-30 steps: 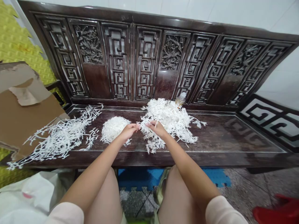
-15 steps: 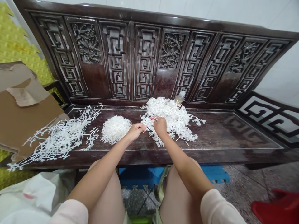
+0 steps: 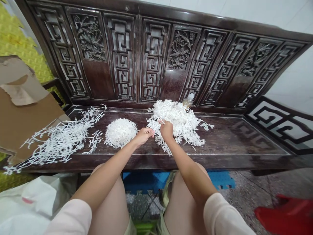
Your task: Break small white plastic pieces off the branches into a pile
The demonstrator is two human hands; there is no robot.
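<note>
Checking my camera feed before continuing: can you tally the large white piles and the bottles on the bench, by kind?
Left pile, middle pile and right pile, all large and white: 3
Bottle: 1
Total: 4

A dark carved wooden bench [image 3: 232,135] is gleaming before a pale tiled wall [image 3: 269,13], while yellow matting [image 3: 24,45] is showing at far left and speckled flooring [image 3: 246,202] is stretching across near right.

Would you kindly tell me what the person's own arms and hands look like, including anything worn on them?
The left hand and right hand are bare, with nothing visibly worn on either. The left sleeve and right sleeve are plain, pale pinkish-white and end well before the hands.
</note>
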